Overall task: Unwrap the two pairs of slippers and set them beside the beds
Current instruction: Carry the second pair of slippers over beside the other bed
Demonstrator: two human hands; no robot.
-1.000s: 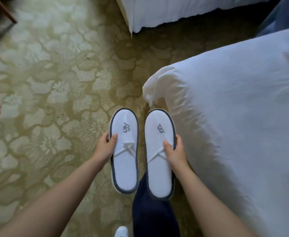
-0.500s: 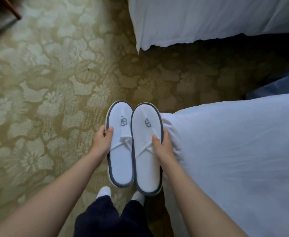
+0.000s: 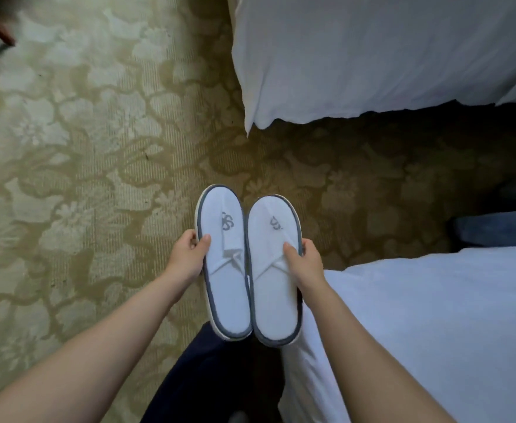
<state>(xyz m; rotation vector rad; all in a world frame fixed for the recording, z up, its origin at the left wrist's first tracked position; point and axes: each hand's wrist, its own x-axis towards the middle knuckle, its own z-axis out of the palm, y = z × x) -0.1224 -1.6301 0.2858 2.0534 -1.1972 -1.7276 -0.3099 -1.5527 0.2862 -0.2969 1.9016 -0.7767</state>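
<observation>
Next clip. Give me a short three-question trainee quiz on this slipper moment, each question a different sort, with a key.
1. True or false: the slippers already lie on the carpet.
2. Which hand holds which slipper?
3. The slippers are: A) still wrapped, B) unwrapped, side by side, C) stacked on a bed.

Key
1. False; both are held above the carpet.
2. Left hand grips the left slipper; right hand grips the right slipper.
3. B; no wrapping shows on them, and the near bed and far bed carry no slippers.

Matt terry-cloth slippers (image 3: 247,270), patterned woven carpet (image 3: 82,148)
</observation>
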